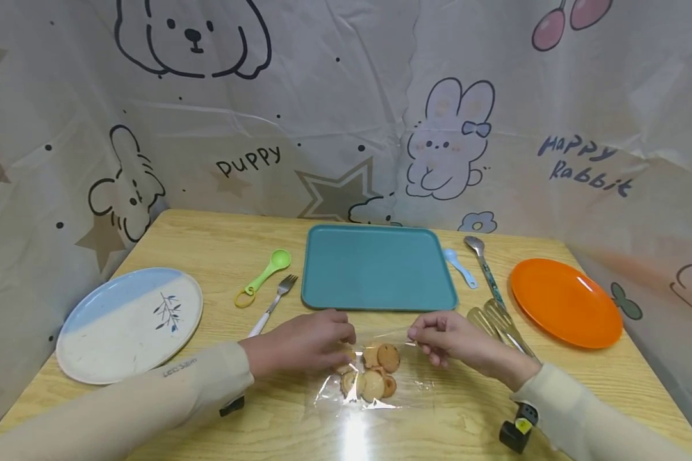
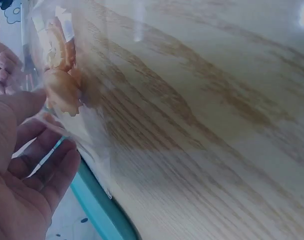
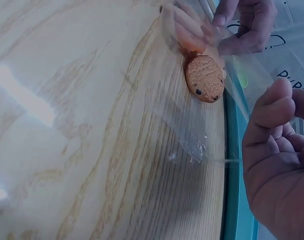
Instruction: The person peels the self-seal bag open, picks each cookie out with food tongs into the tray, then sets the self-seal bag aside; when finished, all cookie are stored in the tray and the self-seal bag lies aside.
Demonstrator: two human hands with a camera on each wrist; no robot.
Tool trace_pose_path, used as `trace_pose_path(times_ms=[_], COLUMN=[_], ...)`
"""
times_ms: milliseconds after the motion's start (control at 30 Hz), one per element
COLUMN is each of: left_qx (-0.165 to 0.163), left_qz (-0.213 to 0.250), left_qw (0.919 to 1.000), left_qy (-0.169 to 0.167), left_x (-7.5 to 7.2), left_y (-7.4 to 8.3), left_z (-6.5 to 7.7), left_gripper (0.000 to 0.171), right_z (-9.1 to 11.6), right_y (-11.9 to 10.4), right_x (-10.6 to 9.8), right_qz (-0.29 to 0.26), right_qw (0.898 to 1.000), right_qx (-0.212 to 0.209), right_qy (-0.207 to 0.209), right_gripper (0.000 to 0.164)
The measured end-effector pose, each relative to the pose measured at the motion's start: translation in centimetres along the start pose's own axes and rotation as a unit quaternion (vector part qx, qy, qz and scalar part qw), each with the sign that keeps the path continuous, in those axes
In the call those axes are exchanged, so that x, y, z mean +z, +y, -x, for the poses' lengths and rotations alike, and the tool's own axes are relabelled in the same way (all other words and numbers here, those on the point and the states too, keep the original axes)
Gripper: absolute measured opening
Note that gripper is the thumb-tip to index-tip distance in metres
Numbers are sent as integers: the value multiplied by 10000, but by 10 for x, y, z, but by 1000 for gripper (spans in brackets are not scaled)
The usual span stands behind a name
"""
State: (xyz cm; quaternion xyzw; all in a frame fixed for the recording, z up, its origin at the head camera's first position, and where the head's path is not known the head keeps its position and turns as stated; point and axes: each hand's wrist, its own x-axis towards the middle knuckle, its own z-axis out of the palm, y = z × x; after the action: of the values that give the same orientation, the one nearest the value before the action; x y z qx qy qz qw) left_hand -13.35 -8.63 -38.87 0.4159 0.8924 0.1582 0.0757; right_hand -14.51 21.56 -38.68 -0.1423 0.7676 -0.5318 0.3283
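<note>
Currently, clear plastic bag [image 1: 416, 383] resting on table [image 1: 461, 419] near teal tray [image 1: 378, 269], containing assorted cookies [image 1: 373, 385]. Right hand [image 1: 467, 344] pinching bag's far edge between fingers; left hand [image 1: 307, 342] reaching over bag's left side, fingers bending, pinch unclear.

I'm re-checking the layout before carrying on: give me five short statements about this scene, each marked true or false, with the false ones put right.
1. The cookies are inside the clear bag. True.
2. The right hand rests on the orange plate. False: it pinches the edge of the clear bag.
3. The fork has a white handle. True.
4. The green spoon lies on the teal tray. False: it lies on the table, to the left of the tray.
5. The blue-and-white plate is at the left side of the table. True.
</note>
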Motion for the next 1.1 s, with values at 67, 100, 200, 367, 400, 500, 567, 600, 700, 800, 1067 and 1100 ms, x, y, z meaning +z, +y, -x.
trace_pose_path(times_ms=[67,100,200,367,400,500,567,600,700,800,1067,1100], left_qx=[8,0,-22,79,107,160,194,211,246,224,252,249], left_qz=[9,40,159,462,510,518,496,488,431,455,493,489], left_qw=[10000,10000,9998,9986,9983,9981,9980,9980,9983,9981,9979,9979], left_qy=[34,50,111,260,275,306,331,346,319,337,338,344], left_x=[1,1,-1,-6,-7,-8,-7,-7,-8,-8,-7,-7], left_y=[1,1,0,-5,-5,-4,-3,-3,-2,-2,-3,-3], left_z=[-1,-2,-2,-1,-1,-1,-2,-2,-3,-3,-2,-2], left_gripper=[16,12,10,12,13,13,13,13,14,15,16,16], right_z=[0,0,0,1,1,4,7,9,21,38,97,102], right_y=[0,1,1,3,4,4,3,3,3,2,14,19], right_x=[0,0,0,-1,-2,-4,-8,-11,-23,-43,-81,-83], right_qz=[-13,-26,-80,-155,-156,-122,-102,-86,30,769,4116,4206], right_qw=[10000,10000,10000,9999,9999,9999,9999,10000,9999,9943,8771,8738], right_qx=[-11,-14,-37,-38,-32,-34,-35,-33,-108,-408,237,488], right_qy=[3,2,0,24,32,33,10,1,109,617,2463,2392], right_gripper=[40,40,38,36,35,39,41,42,41,36,38,45])
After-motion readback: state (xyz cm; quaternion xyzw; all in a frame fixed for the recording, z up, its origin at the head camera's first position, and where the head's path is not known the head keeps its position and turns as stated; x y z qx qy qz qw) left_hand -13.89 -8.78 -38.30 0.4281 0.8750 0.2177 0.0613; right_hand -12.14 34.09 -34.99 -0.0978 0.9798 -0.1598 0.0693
